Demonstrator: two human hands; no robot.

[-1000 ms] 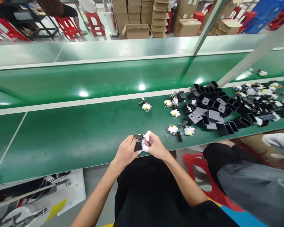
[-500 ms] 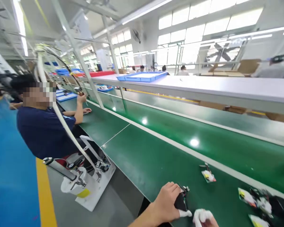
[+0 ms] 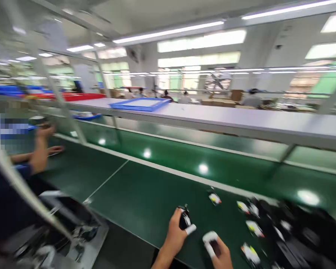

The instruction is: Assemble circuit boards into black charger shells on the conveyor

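At six o'clock, nearest the lens, my left hand [image 3: 175, 235] pinches a small black part [image 3: 184, 219] between thumb and fingers, one white-capped fingertip [image 3: 190, 229] pressed against its lower edge; the part sits just above the green bench [image 3: 145, 201], and blur hides whether it touches. Just beside it at five o'clock, my right hand [image 3: 220, 254] is half cut by the frame edge, its white-capped fingers [image 3: 210, 239] curled; whether they grip anything I cannot tell. Toward three o'clock lie small boards with yellow labels [image 3: 214, 198] scattered on the bench, and beyond them a heap of black housings [image 3: 299, 231], smeared by motion. At nine o'clock a co-worker's hand [image 3: 43, 131] is raised over the same bench. Farther out, at twelve o'clock, run the shiny green conveyor [image 3: 212, 160], a pale upper shelf [image 3: 240, 121] and a blue tray [image 3: 140, 104] resting on it. Risk, as I judge it: my view points up the line rather than down at the hands, so the pinched part could slip from the smooth finger caps unnoticed, or be set down blind onto the loose boards and knock them about.
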